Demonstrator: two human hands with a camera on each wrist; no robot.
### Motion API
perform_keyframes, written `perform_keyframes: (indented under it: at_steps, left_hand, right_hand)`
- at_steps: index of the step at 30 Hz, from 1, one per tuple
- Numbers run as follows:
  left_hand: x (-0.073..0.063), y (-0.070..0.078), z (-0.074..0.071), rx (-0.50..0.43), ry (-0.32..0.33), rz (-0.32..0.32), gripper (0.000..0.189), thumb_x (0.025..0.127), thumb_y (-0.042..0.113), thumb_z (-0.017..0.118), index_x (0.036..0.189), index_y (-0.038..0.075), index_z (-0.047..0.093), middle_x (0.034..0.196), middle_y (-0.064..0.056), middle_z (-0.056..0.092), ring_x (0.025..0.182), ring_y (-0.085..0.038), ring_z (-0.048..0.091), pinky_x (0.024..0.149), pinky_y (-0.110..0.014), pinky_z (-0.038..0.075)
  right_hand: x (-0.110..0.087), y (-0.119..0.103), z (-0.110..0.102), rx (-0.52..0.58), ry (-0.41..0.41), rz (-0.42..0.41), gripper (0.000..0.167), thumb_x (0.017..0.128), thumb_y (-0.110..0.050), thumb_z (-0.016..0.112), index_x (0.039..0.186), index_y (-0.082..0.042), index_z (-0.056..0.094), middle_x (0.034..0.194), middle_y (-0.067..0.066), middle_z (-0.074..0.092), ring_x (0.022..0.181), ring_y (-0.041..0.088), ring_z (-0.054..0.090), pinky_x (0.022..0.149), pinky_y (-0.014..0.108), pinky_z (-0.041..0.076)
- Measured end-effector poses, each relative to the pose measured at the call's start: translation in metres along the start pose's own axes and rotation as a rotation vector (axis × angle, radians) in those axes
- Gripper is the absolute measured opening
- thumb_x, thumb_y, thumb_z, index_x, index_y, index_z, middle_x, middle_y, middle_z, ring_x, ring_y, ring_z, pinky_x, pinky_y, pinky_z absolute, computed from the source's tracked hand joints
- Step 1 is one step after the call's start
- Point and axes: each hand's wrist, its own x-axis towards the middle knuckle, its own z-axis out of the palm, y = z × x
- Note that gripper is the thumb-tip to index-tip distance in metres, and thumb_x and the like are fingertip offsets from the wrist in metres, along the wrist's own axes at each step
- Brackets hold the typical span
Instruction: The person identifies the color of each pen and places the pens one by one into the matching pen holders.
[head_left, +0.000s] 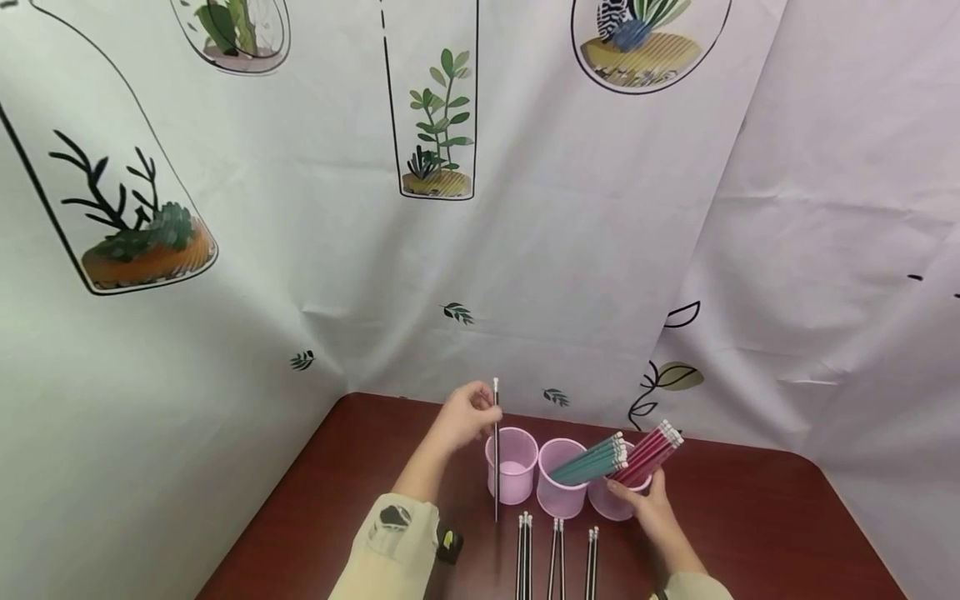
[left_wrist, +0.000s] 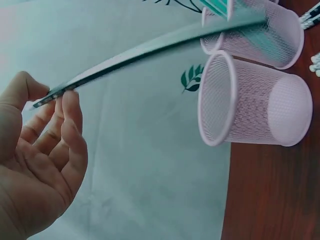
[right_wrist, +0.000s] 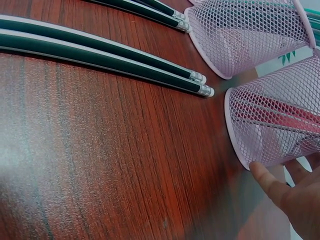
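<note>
My left hand (head_left: 467, 417) pinches a black-and-white striped pencil (head_left: 496, 483) between thumb and fingertips near its white eraser end. The pencil stands nearly upright, just in front of the left pink mesh pencil cup (head_left: 517, 492), which holds nothing. In the left wrist view the pencil (left_wrist: 150, 49) slants away from the fingers. My right hand (head_left: 654, 507) holds the right pink cup (head_left: 609, 505), thumb on the near side and fingers partly hidden behind it. Several red pencils (head_left: 649, 455) lean in that cup. Teal pencils (head_left: 588, 463) lean in the middle cup (head_left: 561, 503).
Black-striped pencils lie in three groups on the dark red table (head_left: 765, 517), a left group (head_left: 524, 554), a middle group (head_left: 557, 557) and a right group (head_left: 592, 562), eraser ends toward the cups. A white cloth (head_left: 570, 250) printed with plants hangs behind the table.
</note>
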Motion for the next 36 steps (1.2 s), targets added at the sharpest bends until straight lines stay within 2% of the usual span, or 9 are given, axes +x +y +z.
perform_keyframes:
  at_steps: [7, 13, 16, 19, 26, 31, 36]
  left_hand:
    - [0.007, 0.010, -0.005, -0.003, 0.121, 0.050, 0.013, 0.075, 0.000, 0.059, 0.083, 0.005, 0.051, 0.071, -0.003, 0.052, 0.060, -0.020, 0.056, 0.054, -0.028, 0.048]
    - [0.009, 0.006, 0.000, 0.073, 0.201, 0.127, 0.012, 0.078, 0.002, 0.064, 0.087, 0.006, 0.056, 0.079, -0.003, 0.059, 0.072, -0.015, 0.054, 0.067, -0.029, 0.048]
    - [0.006, -0.002, 0.010, 0.133, 0.194, 0.146, 0.012, 0.081, 0.006, 0.065, 0.091, 0.007, 0.058, 0.085, -0.004, 0.063, 0.078, -0.017, 0.058, 0.072, -0.032, 0.049]
    - [0.004, -0.013, 0.025, 0.225, 0.160, 0.154, 0.013, 0.083, 0.011, 0.066, 0.095, 0.009, 0.060, 0.090, -0.004, 0.065, 0.080, -0.019, 0.059, 0.073, -0.034, 0.049]
    - [0.001, -0.040, 0.056, 0.412, 0.034, 0.098, 0.012, 0.085, 0.016, 0.065, 0.097, 0.016, 0.063, 0.091, 0.004, 0.066, 0.080, -0.013, 0.060, 0.068, -0.032, 0.047]
    - [-0.003, -0.048, 0.072, 0.432, 0.005, 0.092, 0.010, 0.085, 0.016, 0.066, 0.094, 0.018, 0.064, 0.085, 0.007, 0.064, 0.077, -0.011, 0.059, 0.066, -0.030, 0.046]
    - [-0.004, -0.052, 0.084, 0.450, 0.017, 0.150, 0.009, 0.082, 0.014, 0.069, 0.090, 0.016, 0.064, 0.078, 0.008, 0.062, 0.073, -0.008, 0.058, 0.064, -0.025, 0.046]
  right_hand:
    - [-0.001, -0.001, 0.001, -0.019, -0.004, 0.006, 0.089, 0.083, -0.017, 0.066, 0.140, 0.002, 0.000, 0.138, 0.035, 0.021, 0.127, 0.047, 0.025, 0.103, 0.056, 0.023]
    - [-0.001, 0.001, 0.000, -0.010, 0.002, 0.008, 0.086, 0.083, -0.015, 0.066, 0.140, 0.000, 0.003, 0.138, 0.033, 0.022, 0.127, 0.046, 0.026, 0.103, 0.055, 0.024]
    - [-0.001, 0.000, 0.000, -0.018, -0.002, 0.010, 0.087, 0.083, -0.017, 0.066, 0.140, 0.000, 0.002, 0.139, 0.034, 0.021, 0.128, 0.047, 0.024, 0.103, 0.056, 0.024]
    - [0.000, 0.000, -0.001, -0.026, -0.008, 0.011, 0.088, 0.083, -0.018, 0.067, 0.140, 0.001, 0.002, 0.139, 0.034, 0.020, 0.129, 0.047, 0.023, 0.104, 0.056, 0.022]
    - [0.001, 0.001, 0.000, -0.043, -0.006, -0.009, 0.087, 0.082, -0.019, 0.068, 0.139, 0.003, 0.005, 0.139, 0.033, 0.021, 0.132, 0.045, 0.017, 0.107, 0.054, 0.012]
    - [0.000, 0.001, 0.000, -0.057, -0.001, -0.004, 0.086, 0.082, -0.020, 0.068, 0.138, 0.004, 0.007, 0.138, 0.033, 0.022, 0.131, 0.046, 0.018, 0.107, 0.055, 0.011]
    - [0.000, 0.002, -0.001, -0.049, -0.004, 0.000, 0.086, 0.083, -0.020, 0.068, 0.138, 0.003, 0.007, 0.138, 0.032, 0.022, 0.132, 0.045, 0.018, 0.107, 0.055, 0.011]
